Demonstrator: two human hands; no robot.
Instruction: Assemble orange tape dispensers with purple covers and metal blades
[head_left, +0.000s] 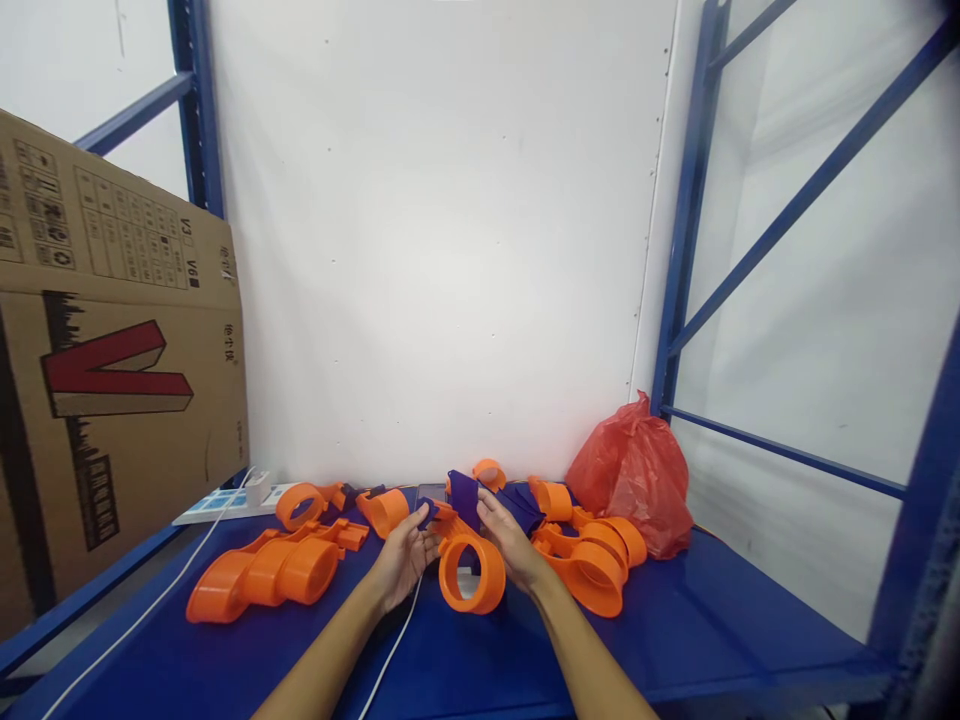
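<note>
At ctr, above the blue tabletop (465,690), an orange ring part (493,580) is being held up betw. both hands, its round opening being turned to the near side. By the L hand (405,560) a small dk-blue piece (427,514) is being pinched near the part's left end, fingertips closed on it, other fingers being curled loosely below. By the R hand (506,530) a dk-blue panel (463,495) is being gripped at its right edge, fingertips closed on it; rest of that grip is being hidden. Whether panel & ring part are being joined can't be told.

To the left, a nested row of orange parts (262,575) is being borne by the tabletop, w/ a lone orange piece (386,512) just beyond the L hand. To the right, an orange stack (600,560) is being kept near the R hand; behind that hand, flat dk-blue pieces (521,508) are being partly covered. Far right, a red plastic bag (634,475) is being stood by the rack post (682,210). Far left, a white adapter (259,487) is being held in a power strip (214,508), beside a big cardboard box (127,370).
</note>
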